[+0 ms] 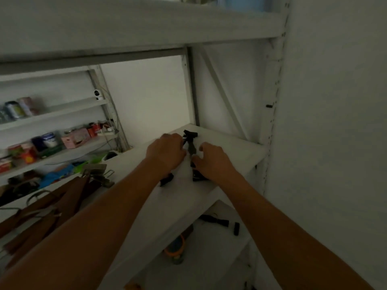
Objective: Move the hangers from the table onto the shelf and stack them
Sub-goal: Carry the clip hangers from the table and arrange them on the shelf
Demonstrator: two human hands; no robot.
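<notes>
A black clip hanger (191, 147) lies on the white shelf (236, 145) between my two hands. My left hand (166, 151) rests on its left part with fingers curled over it. My right hand (211, 161) grips its right part near a black clip (198, 176). Another black clip end (167, 178) shows below my left wrist. Several brown wooden hangers (52, 208) with metal clips (97, 171) lie in a pile at the lower left. The frame is dim and blurred, so the hanger's exact shape is hard to tell.
A shelf board (146, 24) runs close overhead. The shelf below holds a black strap-like item (222, 222) and an orange-rimmed object (174, 248). Cans and boxes (50, 141) fill shelves at the left. A white wall (335, 122) bounds the right.
</notes>
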